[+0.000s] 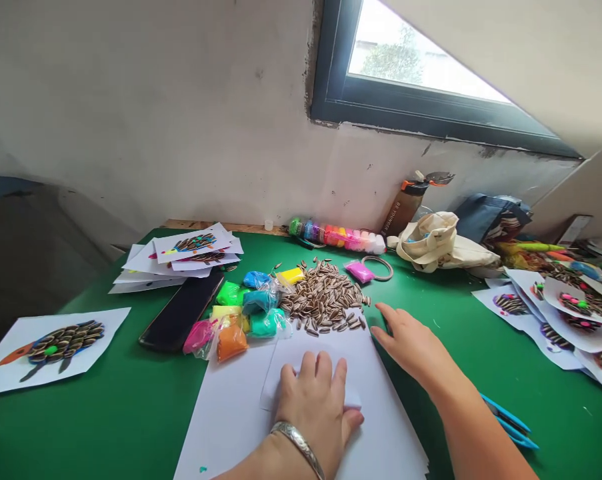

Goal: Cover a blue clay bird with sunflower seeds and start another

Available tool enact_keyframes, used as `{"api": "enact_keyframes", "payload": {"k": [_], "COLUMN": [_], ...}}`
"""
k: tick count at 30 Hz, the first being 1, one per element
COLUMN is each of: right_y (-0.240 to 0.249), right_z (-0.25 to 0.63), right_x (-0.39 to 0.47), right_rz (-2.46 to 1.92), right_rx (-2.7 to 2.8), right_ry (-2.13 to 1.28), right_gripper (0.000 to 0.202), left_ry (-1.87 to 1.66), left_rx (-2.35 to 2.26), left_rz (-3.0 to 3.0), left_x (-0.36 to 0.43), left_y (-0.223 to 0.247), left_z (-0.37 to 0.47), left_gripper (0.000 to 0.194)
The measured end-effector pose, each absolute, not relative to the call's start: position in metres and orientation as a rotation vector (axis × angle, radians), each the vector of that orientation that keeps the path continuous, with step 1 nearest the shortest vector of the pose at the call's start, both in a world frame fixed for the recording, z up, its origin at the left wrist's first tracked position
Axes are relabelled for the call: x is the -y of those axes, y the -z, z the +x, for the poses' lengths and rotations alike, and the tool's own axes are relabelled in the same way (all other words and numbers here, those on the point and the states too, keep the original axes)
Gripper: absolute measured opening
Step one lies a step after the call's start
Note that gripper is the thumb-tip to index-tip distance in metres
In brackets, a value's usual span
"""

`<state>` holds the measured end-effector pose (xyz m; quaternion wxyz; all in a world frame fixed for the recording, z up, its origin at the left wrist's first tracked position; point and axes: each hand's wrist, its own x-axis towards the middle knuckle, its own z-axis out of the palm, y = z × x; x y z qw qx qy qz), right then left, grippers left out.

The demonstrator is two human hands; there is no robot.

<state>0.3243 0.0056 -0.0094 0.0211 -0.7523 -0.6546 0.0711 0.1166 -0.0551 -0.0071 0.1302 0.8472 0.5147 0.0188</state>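
Resting palm down with its fingers slightly spread, the left hand [311,393] is open on a small white sheet [271,381], which lies over larger white paper [231,413] at the near middle of the green tabletop [131,427]. The right hand [405,337] is at the paper's right edge, fingers together and thumb apart; something dark shows beneath it, and I cannot tell whether it is gripped.

Green surface stretches left from the paper to a seed bird picture [65,347], and right from the right forearm to a stack of seed pictures [525,320]. The far edge runs along the wall [221,147]. Just beside that forearm, and partly hidden by it, lies a blue tool [513,427].

Straight ahead, a heap of striped seeds [325,293] reaches the paper's far end and stands in the way. Clear bags [232,341] crowd its left, with a black phone [183,313] just beside them and a 2nd stack of pictures [191,250] behind. Right of the heap lie a purple packet [359,271] and a grey ring [391,270].

The bags hold pink, orange, yellow, green and blue material. Near the wall, a long clear pack [341,237] holds coloured pieces; farther right are a brown bottle [403,207], a cream cloth bag [435,240] with something blue inside, and a blue bag [481,217].
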Motion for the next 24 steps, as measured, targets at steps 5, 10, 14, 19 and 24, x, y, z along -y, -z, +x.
{"api": "enact_keyframes", "payload": {"k": [5, 10, 14, 19, 24], "right_y": [0.011, 0.008, 0.014, 0.012, -0.003], "right_z": [0.321, 0.326, 0.336, 0.337, 0.308], "right_x": [-0.006, -0.005, -0.008, -0.009, -0.002], "right_rz": [-2.293, -2.42, -2.437, -2.218, -1.602], "right_rx": [2.157, 2.047, 2.038, 1.923, 1.391], "right_ry": [-0.248, -0.198, -0.277, -0.43, -1.14], "right_gripper": [0.049, 0.052, 0.049, 0.051, 0.041], "left_ry": [-0.083, -0.093, -0.099, -0.07, -0.078], "left_rx": [-1.453, -1.493, -1.489, -1.489, -1.479], "left_rz": [2.542, 2.601, 2.603, 2.581, 2.577], "left_x": [0.061, 0.067, 0.063, 0.056, 0.062], "left_y": [0.011, 0.017, 0.014, 0.008, 0.008], "left_z": [0.111, 0.108, 0.11, 0.113, 0.112], "left_gripper": [0.064, 0.055, 0.047, 0.046, 0.06]}}
